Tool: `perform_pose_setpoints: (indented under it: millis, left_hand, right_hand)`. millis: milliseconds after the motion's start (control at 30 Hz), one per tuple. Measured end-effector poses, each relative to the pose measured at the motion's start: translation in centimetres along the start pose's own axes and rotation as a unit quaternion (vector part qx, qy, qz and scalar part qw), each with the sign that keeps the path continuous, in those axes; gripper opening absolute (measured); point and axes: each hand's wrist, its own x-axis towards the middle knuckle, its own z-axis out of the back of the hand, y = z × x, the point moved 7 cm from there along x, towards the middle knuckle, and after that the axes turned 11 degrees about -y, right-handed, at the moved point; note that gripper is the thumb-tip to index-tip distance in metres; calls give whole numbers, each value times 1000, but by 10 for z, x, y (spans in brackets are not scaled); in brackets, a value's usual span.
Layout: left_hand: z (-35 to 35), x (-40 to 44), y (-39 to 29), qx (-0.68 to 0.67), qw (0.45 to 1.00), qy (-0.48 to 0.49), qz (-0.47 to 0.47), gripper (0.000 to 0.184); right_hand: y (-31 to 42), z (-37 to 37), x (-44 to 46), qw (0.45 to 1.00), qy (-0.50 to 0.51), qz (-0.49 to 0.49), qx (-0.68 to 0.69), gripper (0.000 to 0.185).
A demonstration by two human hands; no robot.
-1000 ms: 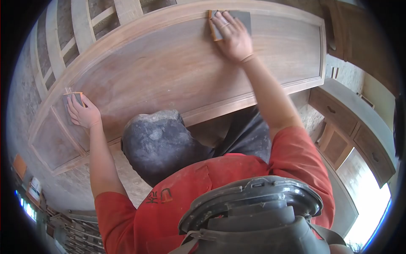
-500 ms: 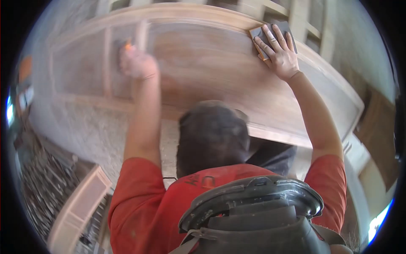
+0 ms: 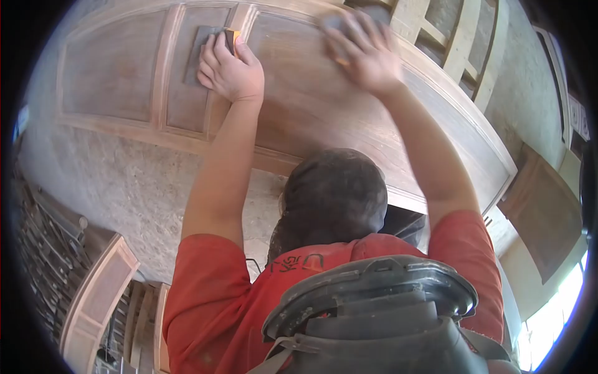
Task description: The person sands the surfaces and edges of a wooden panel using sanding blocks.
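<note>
Evidently, two hands on a broad wooden piece

Mottled floor [image 3: 143,181] spreads below the left grip. The curved wooden piece [image 3: 286,68] lies under both grips, its recessed face continuing between them and rightward of the right grip. Pale slats [image 3: 464,37] sit beyond its arched edge, right of the right grip. An upright rail [image 3: 244,23] runs just beside the left grip. The left hand [image 3: 232,70] pinches a grey pad [image 3: 198,55] with curled fingers; the right hand [image 3: 369,55], blurred, spreads over a dark pad [image 3: 331,23].

L hand [image 3: 230,67]: w/ gry pad [image 3: 195,57] | R hand [image 3: 369,55]: blurred, nr panel [image 3: 289,81]
</note>
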Motion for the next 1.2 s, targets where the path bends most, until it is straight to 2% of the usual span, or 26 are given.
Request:
perform_pose_setpoints:
  millis: [100,133,200,233,267,300,333,367,400,433,500,533,600,633,733,800,867,900,967,1000,1033,1067,1100,1133,1167,1200]
  left_hand:
    - [-5,-2,0,19,999,27,-13,42]
    - [-6,-1,-1,41,999,25,-23,48]
    - [-13,0,-3,107,992,44,-40,60]
    - [-15,1,-1,118,991,52,-45,60]
    - [-18,3,0,125,989,60,-51,60]
    - [-16,7,-3,135,985,39,-102,56]
    - [-18,14,-5,127,983,56,-122,50]
    - [-11,15,-16,155,978,36,-135,46]
    - [-21,16,-5,148,979,74,-122,46]
    - [-19,14,-4,155,977,24,-143,45]
    - [-26,18,5,172,974,58,-138,46]
    - [-28,22,4,200,970,71,-122,47]
    - [-32,23,13,240,961,84,-108,48]
    - [-37,25,21,253,958,79,-109,47]
    - [-30,34,2,223,962,135,-83,45]
    - [-26,33,-17,205,961,171,-75,43]
    - [-27,38,-7,194,963,174,-74,44]
    - [-24,34,-15,199,962,170,-81,44]
    - [-9,24,-43,63,973,136,-177,45]
    - [-25,30,-11,112,970,161,-143,45]
    - [-38,36,28,165,964,179,-102,46]
    - [-34,35,25,144,963,183,-134,44]
    - [-35,32,18,124,960,189,-165,43]
    - [-33,31,19,146,950,138,-240,43]
    - [-26,27,-1,143,966,136,-166,41]
    - [-31,29,3,142,964,186,-127,37]
  right_hand:
    - [-79,35,-114,991,42,-42,-122,61]
    - [-75,45,-116,989,47,-47,-129,61]
    - [-86,53,-131,938,154,-267,-157,70]
    - [-80,33,-125,944,114,-288,-111,69]
    - [-59,19,-97,954,110,-277,-41,64]
    - [-39,0,-72,970,60,-237,1,62]
    - [-20,-6,-33,983,11,-180,-29,64]
    - [-16,8,-10,953,-32,-259,152,64]
    - [-12,9,0,977,-6,-203,71,70]
    - [-35,12,-23,971,-8,-231,55,70]
    - [-52,20,-64,984,-87,-135,76,75]
    - [-85,34,-96,978,-89,-174,68,76]
    - [-163,72,-165,953,-31,-294,66,77]
    - [-196,92,-207,950,-79,-303,-3,72]
    - [-302,115,-336,914,-85,-374,-131,77]
    - [-353,145,-396,877,-71,-458,-126,66]
    - [-392,160,-442,848,-84,-499,-157,67]
    - [-406,164,-460,840,-85,-508,-172,67]
    - [-436,163,-504,819,-76,-532,-202,66]
    - [-450,166,-519,790,-18,-569,-227,66]
    - [-477,164,-555,779,-33,-581,-233,67]
    - [-481,180,-561,733,-38,-640,-229,72]
    - [-493,198,-553,696,29,-697,-172,83]
    - [-505,190,-568,727,-58,-603,-323,86]
    - [-520,182,-587,717,-79,-650,-239,88]
    - [-507,168,-596,648,-57,-731,-206,93]
